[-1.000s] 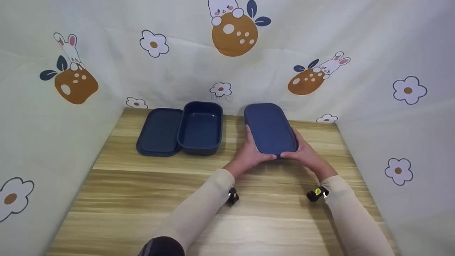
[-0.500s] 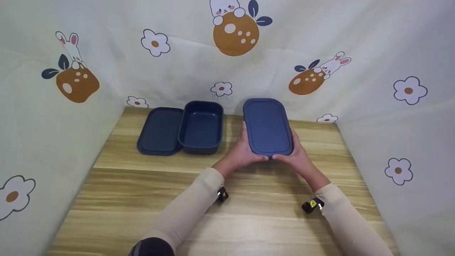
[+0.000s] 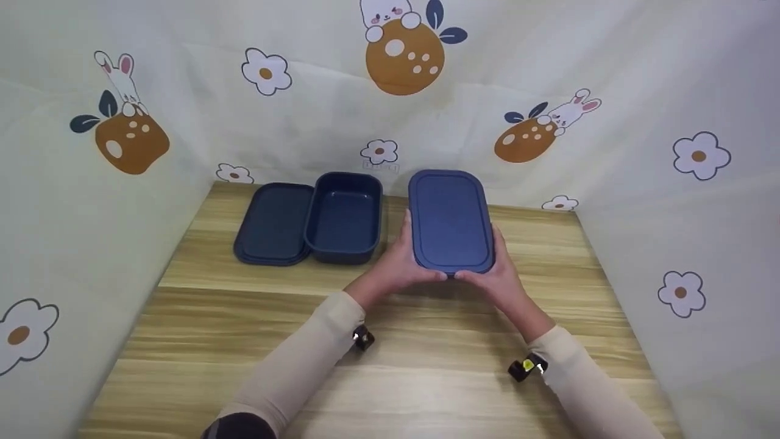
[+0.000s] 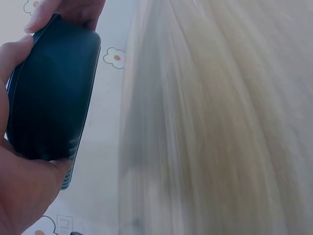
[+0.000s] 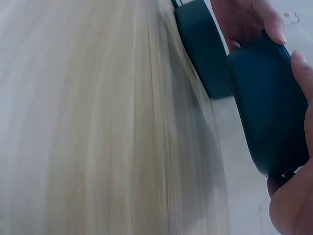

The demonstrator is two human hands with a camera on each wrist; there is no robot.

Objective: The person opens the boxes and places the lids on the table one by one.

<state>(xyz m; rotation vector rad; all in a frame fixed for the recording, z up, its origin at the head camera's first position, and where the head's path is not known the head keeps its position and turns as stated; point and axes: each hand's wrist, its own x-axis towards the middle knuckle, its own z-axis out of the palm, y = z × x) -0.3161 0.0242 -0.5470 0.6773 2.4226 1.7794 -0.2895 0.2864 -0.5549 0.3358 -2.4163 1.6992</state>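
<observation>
Both hands hold a dark blue rectangular lunch box [image 3: 451, 222] with its lid on. My left hand [image 3: 396, 262] grips its left side and my right hand [image 3: 503, 274] its right side, the thumbs nearly meeting at the near edge. The fingers reach round the sides and are partly hidden. In the left wrist view the box [image 4: 54, 93] is raised off the table, its underside showing. To the left stands a second, uncovered lunch box [image 3: 344, 257], bare inside. Beside that lies a loose lid [image 3: 277, 225], overlapped by the box's left edge in the head view.
The wood-grain table [image 3: 420, 378] spreads out in front of the arms. A pale curtain [image 3: 317, 116] printed with rabbits, oranges and flowers encloses it at the back and both sides, close behind the boxes.
Both hands have brought the lidded lunch box a little to the left and raised it, turning it straighter. The uncovered box and loose lid have stayed in place.
</observation>
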